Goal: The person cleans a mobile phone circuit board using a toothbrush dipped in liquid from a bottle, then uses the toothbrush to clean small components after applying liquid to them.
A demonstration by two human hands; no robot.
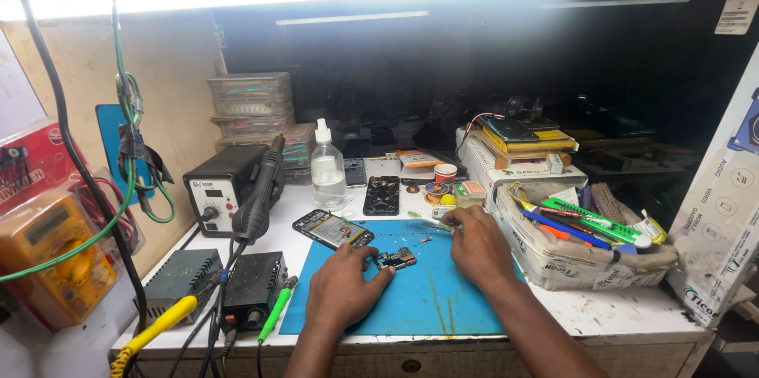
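While the left hand pins a small circuit board (on blue mat), the right hand grips tweezers.

White carton right; red package left.

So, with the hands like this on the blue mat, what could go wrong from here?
1. The left hand pins a small circuit board by its edge only; it might slip when the tweezers in the right hand come near.
2. The clear liquid bottle stands close behind the opened phone; a bump could tip it onto the phone.
3. Tiny loose parts on the blue mat could be swept off by a wrist.
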